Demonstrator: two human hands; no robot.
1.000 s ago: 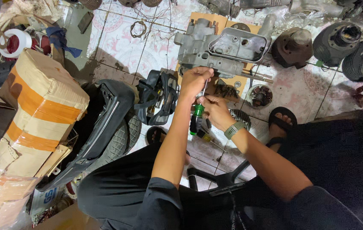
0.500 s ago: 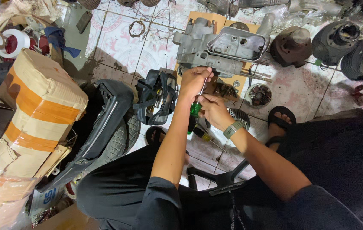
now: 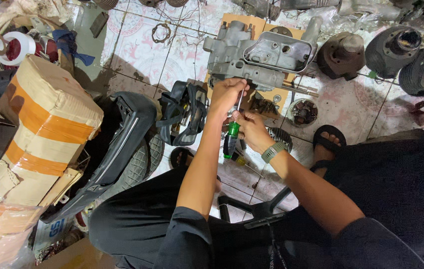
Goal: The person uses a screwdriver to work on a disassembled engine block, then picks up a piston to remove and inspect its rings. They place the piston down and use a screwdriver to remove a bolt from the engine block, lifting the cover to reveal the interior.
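Note:
A grey metal engine case (image 3: 256, 57) lies on a piece of cardboard (image 3: 234, 21) on the tiled floor. My left hand (image 3: 226, 94) is closed around the thin shaft of a screwdriver at the case's near edge. My right hand (image 3: 252, 128), with a watch on its wrist, grips the same screwdriver (image 3: 232, 138) by its green and black handle just below. The tip of the shaft is hidden by my left hand.
A taped cardboard box (image 3: 40, 124) stands at left beside a black scooter body panel (image 3: 122, 144) and a tyre. Finned cylinders (image 3: 396, 47) and a dark round part (image 3: 342, 52) lie at top right. My sandalled foot (image 3: 327, 144) rests right of my hands.
Both hands with the screwdriver have stayed at the case's near edge; the view has shifted slightly.

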